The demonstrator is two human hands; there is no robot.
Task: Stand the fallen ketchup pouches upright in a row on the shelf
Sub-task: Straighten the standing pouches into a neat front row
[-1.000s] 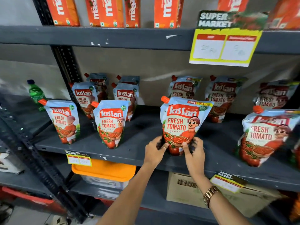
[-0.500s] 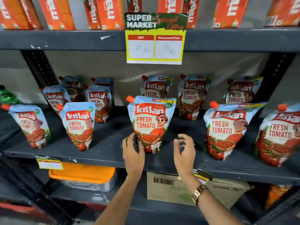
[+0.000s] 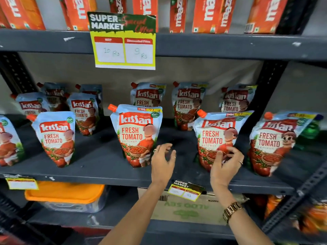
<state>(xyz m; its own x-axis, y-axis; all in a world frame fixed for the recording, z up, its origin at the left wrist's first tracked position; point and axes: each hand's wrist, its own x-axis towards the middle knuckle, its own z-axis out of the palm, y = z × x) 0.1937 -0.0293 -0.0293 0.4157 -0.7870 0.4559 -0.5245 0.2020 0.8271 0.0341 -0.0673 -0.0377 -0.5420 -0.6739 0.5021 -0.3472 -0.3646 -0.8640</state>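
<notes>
Several Kissan ketchup pouches stand on the dark grey shelf (image 3: 99,156) in a front row and a back row. The middle front pouch (image 3: 136,137) stands upright by itself. My left hand (image 3: 162,161) hovers just right of its base, holding nothing, with the fingers spread. My right hand (image 3: 226,163) is at the lower front of the neighbouring pouch (image 3: 217,133); thumb and curled fingertips touch it, and no firm hold shows. Another front pouch (image 3: 272,142) leans at the far right, and one more (image 3: 56,138) stands to the left.
Orange juice cartons (image 3: 208,15) line the shelf above, and a yellow price sign (image 3: 123,41) hangs from its edge. Below are an orange-lidded container (image 3: 65,193) and a cardboard box (image 3: 185,207). A green bottle (image 3: 309,131) sits behind the far-right pouch. A black post (image 3: 269,85) stands at the right.
Both hands have let go of the middle front pouch, which stays standing, and have moved right. My right hand now touches the neighbouring pouch. The view has shifted right.
</notes>
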